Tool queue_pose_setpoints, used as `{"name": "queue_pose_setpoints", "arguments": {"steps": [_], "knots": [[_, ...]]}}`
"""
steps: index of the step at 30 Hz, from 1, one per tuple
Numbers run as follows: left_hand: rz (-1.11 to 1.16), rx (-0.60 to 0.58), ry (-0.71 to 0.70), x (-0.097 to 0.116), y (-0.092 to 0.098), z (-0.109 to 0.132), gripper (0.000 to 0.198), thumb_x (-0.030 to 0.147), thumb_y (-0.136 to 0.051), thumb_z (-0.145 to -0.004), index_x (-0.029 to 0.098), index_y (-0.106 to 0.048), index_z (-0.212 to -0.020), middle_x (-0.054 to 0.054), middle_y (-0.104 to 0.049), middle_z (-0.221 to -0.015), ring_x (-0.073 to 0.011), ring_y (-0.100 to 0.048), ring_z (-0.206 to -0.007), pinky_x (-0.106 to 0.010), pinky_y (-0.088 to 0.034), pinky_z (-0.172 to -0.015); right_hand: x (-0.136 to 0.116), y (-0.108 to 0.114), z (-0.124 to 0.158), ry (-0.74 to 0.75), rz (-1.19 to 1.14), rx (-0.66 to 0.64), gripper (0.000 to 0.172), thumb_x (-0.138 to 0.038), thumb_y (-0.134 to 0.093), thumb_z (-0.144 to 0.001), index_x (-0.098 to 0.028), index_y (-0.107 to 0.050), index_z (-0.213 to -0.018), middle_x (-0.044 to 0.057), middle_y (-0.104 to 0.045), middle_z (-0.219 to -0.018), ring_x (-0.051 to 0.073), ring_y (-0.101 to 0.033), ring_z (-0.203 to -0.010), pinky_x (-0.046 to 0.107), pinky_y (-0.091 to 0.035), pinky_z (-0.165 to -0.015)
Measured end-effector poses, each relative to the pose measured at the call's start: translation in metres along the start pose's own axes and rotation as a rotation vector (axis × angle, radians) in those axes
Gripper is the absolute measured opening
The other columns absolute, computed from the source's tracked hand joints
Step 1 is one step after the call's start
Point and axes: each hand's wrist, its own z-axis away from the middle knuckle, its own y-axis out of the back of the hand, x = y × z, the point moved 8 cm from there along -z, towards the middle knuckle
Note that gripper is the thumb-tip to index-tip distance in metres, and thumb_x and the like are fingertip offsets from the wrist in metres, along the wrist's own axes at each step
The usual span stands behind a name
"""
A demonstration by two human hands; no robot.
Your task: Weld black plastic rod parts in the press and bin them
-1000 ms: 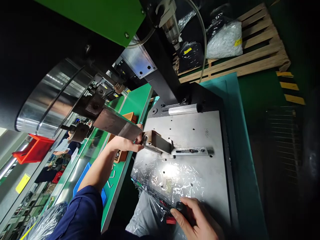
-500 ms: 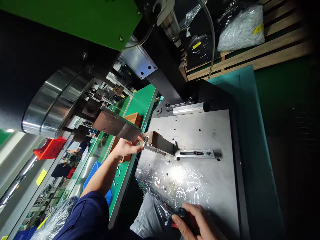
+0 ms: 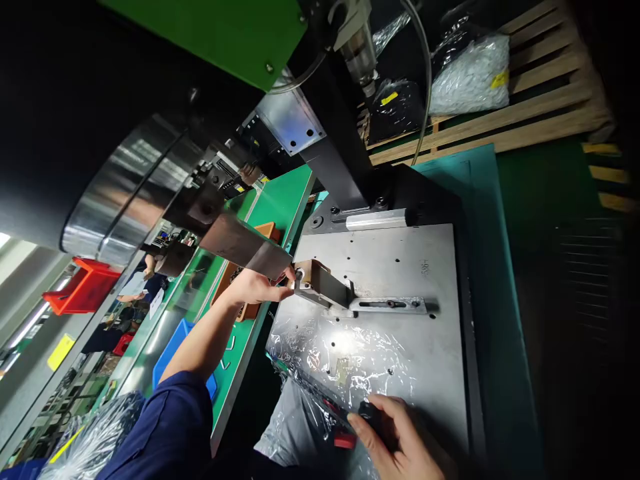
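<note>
My left hand (image 3: 257,288) reaches in from the left, with thumb and fingertips pinched at the end of a metal fixture block (image 3: 320,283). A small shiny metal part (image 3: 299,275) shows at the fingertips; its full shape is hidden. Right above these fingers hangs the flat metal bar (image 3: 245,247) of the press head (image 3: 125,187). My right hand (image 3: 400,440) curls round a black knob (image 3: 369,412) at the front edge of the steel plate (image 3: 400,347). Clear plastic film (image 3: 360,353) covers that front part of the plate.
A green bench (image 3: 280,200) on the left carries an orange bin (image 3: 249,311), a blue bin (image 3: 173,350) and several bent metal pieces. A red bin (image 3: 80,287) stands further left. Behind the press, wrapped bags (image 3: 470,77) lie on a wooden pallet (image 3: 545,120).
The camera view has shifted a little, so the press head and bar appear further right. Both hands keep their places at the fixture and the knob.
</note>
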Motion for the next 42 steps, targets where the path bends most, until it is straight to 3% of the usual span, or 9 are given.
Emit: {"name": "queue_pose_setpoints", "arguments": {"steps": [6,10,12,14,18,23,26,31,42], "knots": [[0.181,-0.027,-0.058,-0.003,-0.005,0.007,0.017,0.027,-0.072,-0.071,0.015,-0.070,-0.083,-0.003,-0.061,-0.076,-0.0106,-0.049,-0.063,-0.023,-0.041,-0.058,0.029,-0.015,0.001,-0.371,-0.203,-0.099,0.048,-0.066,-0.068,-0.079,-0.021,-0.064,-0.094,0.000,-0.060,-0.053,0.018,-0.055,-0.039,0.026,-0.047,-0.035],[0.480,0.190,-0.027,-0.028,0.011,0.046,0.041,0.033,-0.081,-0.065,0.015,-0.067,-0.099,-0.001,-0.059,-0.082,-0.0109,-0.052,-0.069,-0.024,-0.043,-0.065,0.017,-0.018,-0.006,-0.525,-0.353,-0.170,0.058,-0.069,-0.070,-0.075,-0.017,-0.061,-0.098,-0.002,-0.054,-0.049,0.015,-0.050,-0.040,0.024,-0.044,-0.039],[0.607,0.292,0.032,-0.042,0.010,0.077,0.041,0.037,-0.080,-0.068,0.015,-0.066,-0.100,-0.001,-0.059,-0.081,-0.0107,-0.053,-0.070,-0.024,-0.043,-0.065,-0.008,-0.018,-0.010,-0.522,-0.414,-0.173,0.059,-0.067,-0.071,-0.076,-0.015,-0.062,-0.101,0.000,-0.058,-0.055,0.013,-0.049,-0.041,0.023,-0.041,-0.038],[0.691,0.275,0.062,-0.043,-0.006,0.108,0.035,0.038,-0.077,-0.072,0.014,-0.067,-0.095,0.000,-0.058,-0.075,-0.0101,-0.051,-0.066,-0.023,-0.042,-0.062,-0.040,-0.023,-0.011,-0.498,-0.498,-0.166,0.058,-0.065,-0.072,-0.077,-0.015,-0.064,-0.104,0.002,-0.062,-0.065,0.011,-0.047,-0.041,0.021,-0.036,-0.035],[0.854,0.183,-0.020,-0.014,-0.045,0.158,0.034,0.037,-0.075,-0.076,0.014,-0.069,-0.100,-0.002,-0.059,-0.077,-0.0105,-0.053,-0.069,-0.023,-0.043,-0.064,-0.104,-0.056,-0.003,-0.464,-0.638,-0.218,0.058,-0.066,-0.072,-0.076,-0.015,-0.067,-0.104,0.002,-0.059,-0.071,0.007,-0.041,-0.041,0.018,-0.027,-0.032],[1.026,0.145,-0.126,0.015,-0.061,0.194,0.041,0.036,-0.077,-0.076,0.017,-0.070,-0.111,-0.006,-0.065,-0.094,-0.0135,-0.060,-0.077,-0.028,-0.049,-0.074,-0.147,-0.096,0.020,-0.432,-0.674,-0.233,0.050,-0.059,-0.074,-0.077,-0.015,-0.067,-0.100,0.002,-0.057,-0.074,0.009,-0.043,-0.050,0.018,-0.029,-0.037],[1.137,0.129,-0.131,0.011,-0.062,0.210,0.037,0.036,-0.077,-0.075,0.016,-0.072,-0.105,-0.007,-0.069,-0.096,-0.0154,-0.065,-0.075,-0.031,-0.052,-0.074,-0.160,-0.112,0.034,-0.383,-0.658,-0.233,0.042,-0.053,-0.076,-0.077,-0.016,-0.066,-0.093,0.001,-0.054,-0.072,0.010,-0.043,-0.055,0.018,-0.031,-0.041],[1.300,0.104,-0.153,-0.007,-0.066,0.236,0.038,0.035,-0.076,-0.075,0.013,-0.071,-0.106,-0.004,-0.070,-0.070,-0.0173,-0.067,-0.065,-0.035,-0.054,-0.074,-0.166,-0.141,0.058,-0.390,-0.659,-0.223,0.034,-0.048,-0.078,-0.076,-0.018,-0.065,-0.086,0.000,-0.050,-0.071,0.013,-0.043,-0.060,0.021,-0.034,-0.045],[1.337,0.309,-0.133,-0.057,-0.050,0.278,0.036,0.036,-0.081,-0.068,0.016,-0.077,-0.098,-0.009,-0.072,-0.096,-0.0186,-0.067,-0.084,-0.033,-0.054,-0.079,-0.170,-0.189,0.080,-0.366,-0.549,-0.262,0.031,-0.037,-0.081,-0.075,-0.019,-0.069,-0.097,0.001,-0.056,-0.078,0.013,-0.049,-0.066,0.022,-0.044,-0.056]]}}
